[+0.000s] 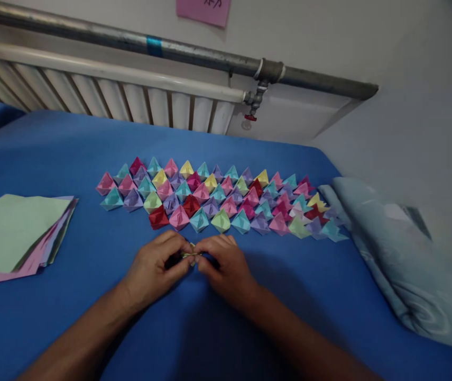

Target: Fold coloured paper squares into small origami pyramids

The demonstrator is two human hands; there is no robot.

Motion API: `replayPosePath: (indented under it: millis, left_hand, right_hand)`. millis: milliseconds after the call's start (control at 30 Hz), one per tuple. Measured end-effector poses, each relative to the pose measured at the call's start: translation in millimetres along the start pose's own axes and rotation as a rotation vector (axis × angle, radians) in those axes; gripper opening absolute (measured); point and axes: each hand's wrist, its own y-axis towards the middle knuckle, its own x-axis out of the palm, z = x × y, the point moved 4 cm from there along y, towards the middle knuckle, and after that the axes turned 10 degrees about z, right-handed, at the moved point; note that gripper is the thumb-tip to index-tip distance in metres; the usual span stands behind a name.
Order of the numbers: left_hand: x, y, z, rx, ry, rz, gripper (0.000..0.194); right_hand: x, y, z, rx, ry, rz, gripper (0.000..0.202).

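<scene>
Between my fingertips is a small piece of folded paper (191,255), yellowish green and mostly covered by the fingers. My left hand (156,267) pinches it from the left side, thumb below and index finger above. From the right, my right hand (223,264) pinches the same piece, and the fingertips of both hands nearly meet. Just beyond the hands, several rows of folded paper boats (221,220) stand close together in pink, red, blue, purple, green and yellow. The nearest row begins with a red boat (158,217).
A stack of coloured paper sheets (19,227) lies at the left on the blue surface (79,317). To the right is a folded light-blue blanket (400,264). Behind are a white radiator (138,103), a metal pipe (210,57) with a red-handled valve (250,117), and a pink note (205,9).
</scene>
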Motion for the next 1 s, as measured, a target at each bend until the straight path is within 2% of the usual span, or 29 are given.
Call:
replayPosePath:
  millis: [233, 500, 900, 1000]
  left_hand:
    - [1.3, 2, -1, 0.018, 0.008, 0.017, 0.009]
    - [1.6, 0, -5, -0.024, 0.035, -0.006, 0.008]
    - [-4.6, 2, -5, -0.048, 0.080, -0.013, 0.014]
    - [-8.6, 3, -6, -0.056, 0.103, 0.021, 0.013]
  right_hand:
    - [0, -2, -2, -0.028, 0.023, 0.005, 0.010]
    - [2, -3, -3, -0.069, -0.030, -0.032, 0.012]
    - [0, -3, -3, -0.041, -0.051, -0.026, 0.012]
    - [-2, -3, -3, -0.035, -0.043, -0.007, 0.012]
